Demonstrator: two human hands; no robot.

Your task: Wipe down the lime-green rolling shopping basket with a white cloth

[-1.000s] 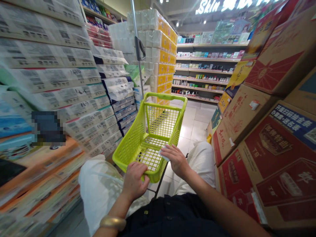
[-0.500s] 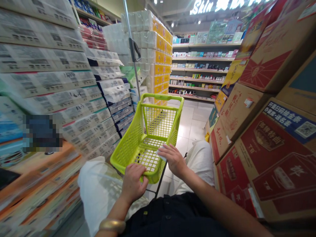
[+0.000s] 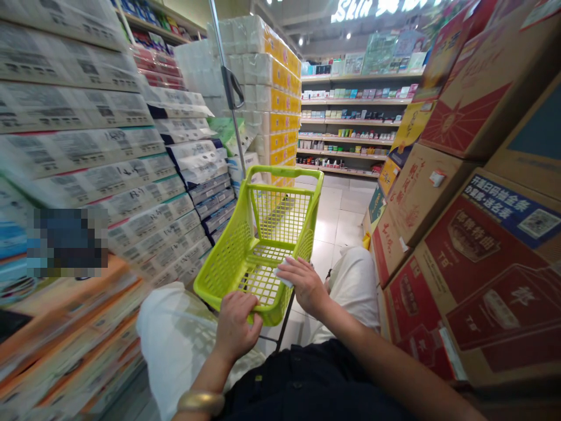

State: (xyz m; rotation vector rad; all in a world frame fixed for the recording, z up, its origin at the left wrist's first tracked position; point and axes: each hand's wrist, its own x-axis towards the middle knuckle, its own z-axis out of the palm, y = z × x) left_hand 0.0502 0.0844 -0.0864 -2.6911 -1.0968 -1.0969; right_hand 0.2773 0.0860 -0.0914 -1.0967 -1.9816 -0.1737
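A lime-green plastic shopping basket with lattice walls stands before my knees, on a dark metal frame. Nothing lies inside it. My left hand is closed over its near rim, thumb on the outside. On the right-hand rim rests my right hand, with a white cloth pressed under its fingers. The cloth is mostly covered by the fingers, so its full size is hidden.
Wrapped paper packs are piled high on the left. Yellow-and-white packs form a stack behind the basket. Cardboard cartons rise close on the right. Product shelves line the back, beyond a tiled floor.
The view has shifted slightly. My right hand, with the cloth, has barely moved along the basket's right rim. My left hand keeps its hold on the near rim.
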